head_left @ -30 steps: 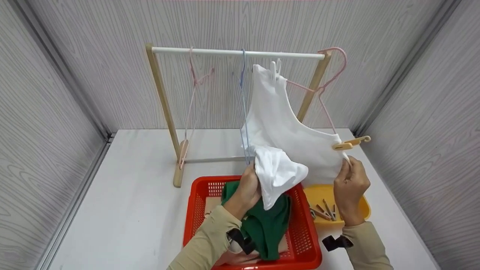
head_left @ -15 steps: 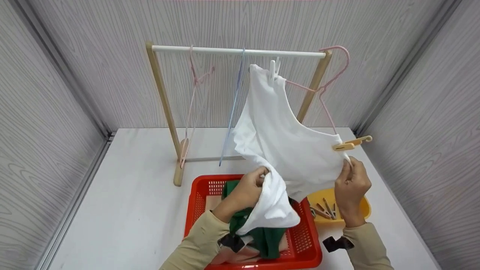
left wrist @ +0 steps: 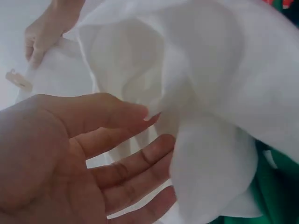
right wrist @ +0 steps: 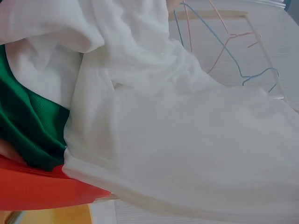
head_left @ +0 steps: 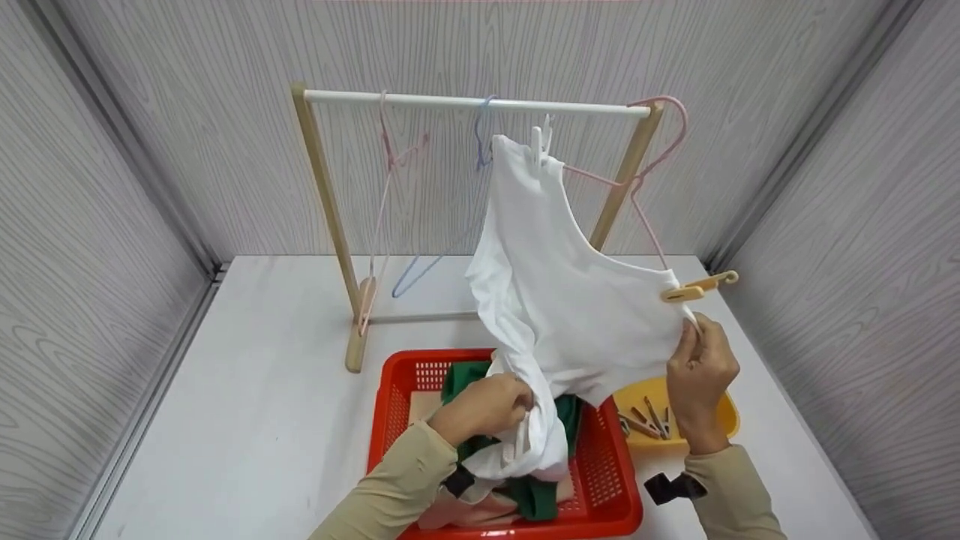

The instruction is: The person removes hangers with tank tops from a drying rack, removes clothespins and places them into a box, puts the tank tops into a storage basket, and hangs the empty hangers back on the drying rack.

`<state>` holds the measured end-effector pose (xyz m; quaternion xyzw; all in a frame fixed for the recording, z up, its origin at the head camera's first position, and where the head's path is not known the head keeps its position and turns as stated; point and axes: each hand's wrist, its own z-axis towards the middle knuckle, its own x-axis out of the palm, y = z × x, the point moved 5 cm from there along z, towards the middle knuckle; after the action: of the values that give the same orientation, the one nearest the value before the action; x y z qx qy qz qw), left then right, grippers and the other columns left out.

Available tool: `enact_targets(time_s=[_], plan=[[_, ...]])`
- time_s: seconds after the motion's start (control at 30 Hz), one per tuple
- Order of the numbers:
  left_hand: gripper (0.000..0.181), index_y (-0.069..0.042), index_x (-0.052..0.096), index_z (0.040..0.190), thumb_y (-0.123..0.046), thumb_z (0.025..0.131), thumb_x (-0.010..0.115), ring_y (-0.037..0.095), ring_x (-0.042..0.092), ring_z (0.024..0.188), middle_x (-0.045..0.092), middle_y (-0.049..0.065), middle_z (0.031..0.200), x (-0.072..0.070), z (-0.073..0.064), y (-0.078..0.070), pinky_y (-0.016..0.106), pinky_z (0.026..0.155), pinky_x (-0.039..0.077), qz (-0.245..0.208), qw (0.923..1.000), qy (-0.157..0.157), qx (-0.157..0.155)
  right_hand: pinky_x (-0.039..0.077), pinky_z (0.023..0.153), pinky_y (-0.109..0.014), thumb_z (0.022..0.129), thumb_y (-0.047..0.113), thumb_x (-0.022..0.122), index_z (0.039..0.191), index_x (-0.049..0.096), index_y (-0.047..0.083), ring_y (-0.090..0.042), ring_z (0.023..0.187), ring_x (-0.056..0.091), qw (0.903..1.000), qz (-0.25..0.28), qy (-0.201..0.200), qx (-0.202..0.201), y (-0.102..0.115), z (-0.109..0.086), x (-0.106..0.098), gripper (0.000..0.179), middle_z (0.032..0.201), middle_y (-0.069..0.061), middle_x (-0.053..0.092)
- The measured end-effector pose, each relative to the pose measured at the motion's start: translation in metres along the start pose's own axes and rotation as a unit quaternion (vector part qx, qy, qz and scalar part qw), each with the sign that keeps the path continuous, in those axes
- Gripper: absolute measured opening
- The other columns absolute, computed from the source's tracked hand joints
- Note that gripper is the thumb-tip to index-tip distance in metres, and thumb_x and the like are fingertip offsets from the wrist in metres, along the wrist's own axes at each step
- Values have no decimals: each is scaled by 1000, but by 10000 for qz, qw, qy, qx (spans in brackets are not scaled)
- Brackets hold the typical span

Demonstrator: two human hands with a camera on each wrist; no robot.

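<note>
Two hands on one white garment

Two hands are seen on a white garment (head_left: 570, 300) of soft, thin cloth, which is pegged to a pink wire hanger (head_left: 645, 187) on the white rail of a wooden rack (head_left: 322, 187) at the far edge of the worktop (head_left: 262, 420). Its lower folds are gathered low over a red perforated plastic basket (head_left: 397, 405) at the near edge; the left hand (head_left: 484, 405) lies there, and in the left wrist view its fingers (left wrist: 135, 163) are shown nearly straight and spread, only brushing the folds. The garment's right corner is pinched between the curled fingers and thumb of the right hand (head_left: 701, 367), just below a yellow peg (head_left: 694, 286) clipped on the hem. A green knitted cloth (head_left: 540, 495) is heaped in the basket beneath the white folds. A round yellow bowl (head_left: 727, 420) with more pegs stands just beside the basket, toward the right edge. A blue hanger (head_left: 442, 247) and another pink hanger (head_left: 382, 202) are hung on the rail.
</note>
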<state>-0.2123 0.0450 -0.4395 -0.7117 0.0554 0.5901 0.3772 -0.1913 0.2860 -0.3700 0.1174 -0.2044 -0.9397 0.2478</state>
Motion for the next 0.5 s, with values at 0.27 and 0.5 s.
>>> enact_targets(time_s=[0.27,0.5], plan=[[59,0,45,119,-45,88,66,27,47,100,49,18,112,-6,5,9,37,85,47,-897,9853,-1130,-917,28,57,-8,88,-10,59,90,62,-14,14,66,35,10000,56,8,47,0,-2,0,5,73,-26,61],[71,2,37,125,-31,78,79,40,48,115,48,25,125,12,8,24,53,99,42,-1768,9708,-379,-1574,28,57,-8,87,-11,59,90,62,-14,12,66,35,9996,236,115,99,0,-3,-2,5,73,-26,61]])
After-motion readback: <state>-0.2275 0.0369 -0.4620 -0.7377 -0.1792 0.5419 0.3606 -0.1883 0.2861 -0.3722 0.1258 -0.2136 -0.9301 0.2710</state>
